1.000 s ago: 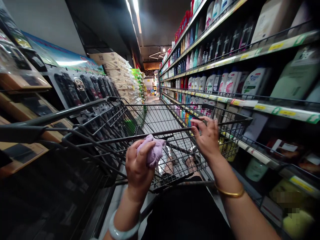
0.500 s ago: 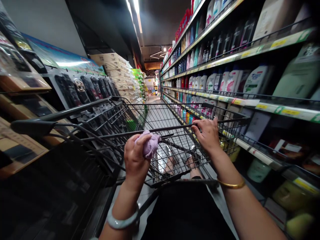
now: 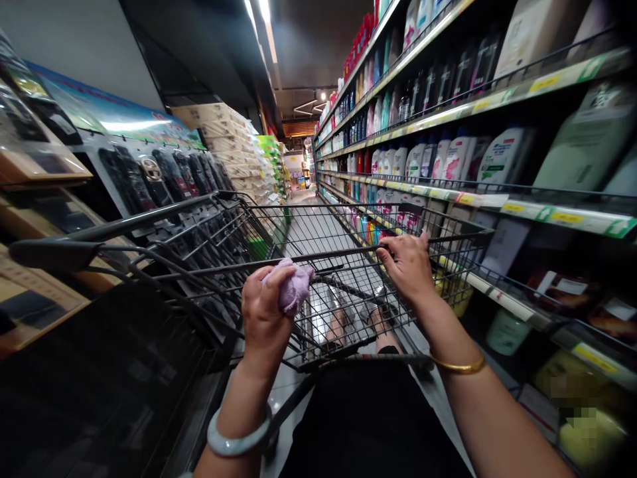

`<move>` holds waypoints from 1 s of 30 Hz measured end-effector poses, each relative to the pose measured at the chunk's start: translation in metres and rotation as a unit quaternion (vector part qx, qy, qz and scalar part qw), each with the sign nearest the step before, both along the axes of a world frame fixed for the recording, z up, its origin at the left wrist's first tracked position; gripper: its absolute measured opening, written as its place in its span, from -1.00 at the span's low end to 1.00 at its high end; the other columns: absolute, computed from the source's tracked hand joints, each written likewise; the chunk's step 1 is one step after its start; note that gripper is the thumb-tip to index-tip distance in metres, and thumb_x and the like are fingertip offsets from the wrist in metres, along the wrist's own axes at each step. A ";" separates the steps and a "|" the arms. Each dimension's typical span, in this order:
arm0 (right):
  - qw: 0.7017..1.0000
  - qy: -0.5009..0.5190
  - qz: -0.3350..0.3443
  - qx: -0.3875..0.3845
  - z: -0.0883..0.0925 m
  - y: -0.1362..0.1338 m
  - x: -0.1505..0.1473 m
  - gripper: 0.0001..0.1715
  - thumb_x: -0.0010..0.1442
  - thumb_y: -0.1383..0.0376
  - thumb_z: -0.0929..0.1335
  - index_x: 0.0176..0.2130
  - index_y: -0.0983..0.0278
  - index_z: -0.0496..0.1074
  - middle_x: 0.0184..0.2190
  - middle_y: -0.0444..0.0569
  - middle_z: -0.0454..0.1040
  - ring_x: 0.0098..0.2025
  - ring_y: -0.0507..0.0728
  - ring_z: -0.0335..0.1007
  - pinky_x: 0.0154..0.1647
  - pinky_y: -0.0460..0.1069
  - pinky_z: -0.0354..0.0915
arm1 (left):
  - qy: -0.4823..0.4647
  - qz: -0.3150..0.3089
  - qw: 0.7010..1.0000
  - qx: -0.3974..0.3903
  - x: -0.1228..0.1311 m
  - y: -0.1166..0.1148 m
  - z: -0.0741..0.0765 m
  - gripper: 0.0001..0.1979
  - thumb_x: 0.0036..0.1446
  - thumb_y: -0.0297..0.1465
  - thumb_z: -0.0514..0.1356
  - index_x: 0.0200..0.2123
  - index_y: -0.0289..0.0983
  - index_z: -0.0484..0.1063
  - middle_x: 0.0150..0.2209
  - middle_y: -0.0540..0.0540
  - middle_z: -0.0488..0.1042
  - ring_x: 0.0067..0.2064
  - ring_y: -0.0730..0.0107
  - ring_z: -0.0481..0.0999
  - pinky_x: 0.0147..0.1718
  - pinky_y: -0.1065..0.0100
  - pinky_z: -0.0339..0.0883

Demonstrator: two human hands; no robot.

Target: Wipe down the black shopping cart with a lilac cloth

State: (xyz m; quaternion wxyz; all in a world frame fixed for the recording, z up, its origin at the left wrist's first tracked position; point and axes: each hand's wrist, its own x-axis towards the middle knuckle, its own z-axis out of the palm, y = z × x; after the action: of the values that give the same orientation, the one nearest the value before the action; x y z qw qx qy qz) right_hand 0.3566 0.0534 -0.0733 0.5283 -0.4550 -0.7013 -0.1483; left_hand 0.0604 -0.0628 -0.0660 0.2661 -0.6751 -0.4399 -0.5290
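Note:
My left hand is closed round a crumpled lilac cloth and presses it against the near rim of a black wire shopping cart. A pale bangle sits on that wrist. My right hand is wrapped over the cart's near rim further right, with a gold bangle on its wrist. The cart's basket holds nothing that I can see. My feet show through the wire bottom.
A narrow shop aisle runs ahead. On the right stand shelves of bottles close beside the cart. Hanging dark packs and stacked cartons line the left. The cart's dark side handle juts out at left.
Both hands have settled lower onto the cart's near rim. The left hand has drawn the cloth in tighter and shifted slightly left. The view has moved a little forward.

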 end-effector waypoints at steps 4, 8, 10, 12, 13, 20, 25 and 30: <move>1.000 -0.004 -0.001 -0.007 0.001 -0.003 0.000 -0.52 0.50 -0.08 0.23 -0.01 0.10 0.60 -0.12 0.01 0.58 0.06 0.28 0.40 0.55 0.47 -0.05 | 0.003 0.002 1.000 -0.006 -0.002 0.000 0.000 -0.51 0.20 -0.56 0.34 0.17 -0.12 0.50 0.13 -0.18 0.51 0.16 0.22 0.49 0.19 0.17 0.39; 1.000 -0.010 -0.007 -0.010 0.002 -0.006 -0.001 -0.50 0.51 -0.08 0.22 0.00 0.11 0.60 -0.12 0.01 0.57 0.06 0.28 0.41 0.56 0.46 -0.05 | 0.001 0.001 1.000 -0.001 -0.005 0.001 -0.001 -0.52 0.20 -0.56 0.33 0.16 -0.12 0.51 0.13 -0.18 0.51 0.16 0.21 0.49 0.19 0.17 0.39; 1.000 -0.017 -0.010 -0.015 0.002 -0.007 -0.002 -0.50 0.51 -0.07 0.21 0.01 0.12 0.60 -0.11 0.02 0.57 0.07 0.29 0.41 0.56 0.46 -0.05 | -0.001 -0.001 1.000 -0.001 -0.007 0.002 -0.002 -0.51 0.19 -0.58 0.33 0.16 -0.11 0.51 0.13 -0.17 0.50 0.16 0.21 0.50 0.19 0.17 0.39; 0.999 -0.032 -0.015 -0.026 0.003 -0.009 -0.003 -0.49 0.52 -0.05 0.20 0.03 0.13 0.59 -0.09 0.03 0.57 0.08 0.29 0.41 0.56 0.46 -0.04 | -0.007 0.002 1.000 -0.006 -0.009 0.004 -0.002 -0.50 0.19 -0.58 0.33 0.16 -0.09 0.50 0.12 -0.15 0.49 0.16 0.21 0.50 0.18 0.19 0.40; 0.999 -0.041 -0.019 -0.030 0.003 -0.010 -0.003 -0.49 0.52 -0.04 0.19 0.05 0.13 0.58 -0.09 0.03 0.57 0.08 0.30 0.41 0.56 0.46 -0.05 | -0.011 0.004 1.000 -0.009 -0.010 0.004 -0.002 -0.50 0.19 -0.58 0.33 0.16 -0.07 0.50 0.12 -0.14 0.49 0.16 0.22 0.50 0.18 0.20 0.40; 0.996 -0.074 -0.035 -0.047 0.006 -0.013 -0.004 -0.52 0.50 -0.03 0.22 0.08 0.13 0.57 -0.07 0.06 0.55 0.10 0.34 0.37 0.53 0.49 -0.04 | 0.001 -0.038 0.999 -0.034 -0.027 0.016 0.004 -0.49 0.17 -0.50 0.41 0.16 -0.05 0.50 0.08 -0.10 0.49 0.13 0.24 0.51 0.17 0.20 0.42; 0.994 -0.075 -0.056 -0.048 0.006 -0.004 -0.005 -0.51 0.50 -0.01 0.22 0.10 0.17 0.57 -0.08 0.09 0.53 0.13 0.35 0.35 0.54 0.53 -0.11 | 0.011 -0.060 0.997 -0.053 -0.032 0.031 0.006 -0.46 0.13 -0.51 0.44 0.16 -0.05 0.49 0.10 -0.09 0.48 0.14 0.24 0.51 0.18 0.19 0.44; 0.994 -0.055 -0.071 -0.062 0.008 -0.001 -0.019 -0.49 0.49 -0.04 0.22 0.09 0.15 0.59 -0.09 0.08 0.51 0.15 0.37 0.33 0.55 0.53 -0.14 | -0.001 -0.029 0.998 -0.059 -0.033 0.049 0.006 -0.53 0.19 -0.46 0.42 0.15 -0.06 0.49 0.10 -0.12 0.50 0.15 0.20 0.51 0.20 0.12 0.45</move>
State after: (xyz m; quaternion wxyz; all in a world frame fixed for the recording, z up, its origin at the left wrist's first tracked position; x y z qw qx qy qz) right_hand 0.3378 0.0524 -0.0657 0.4481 -0.5264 -0.7032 -0.1662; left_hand 0.0271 -0.0141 -0.0603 0.2100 -0.7013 -0.4512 -0.5104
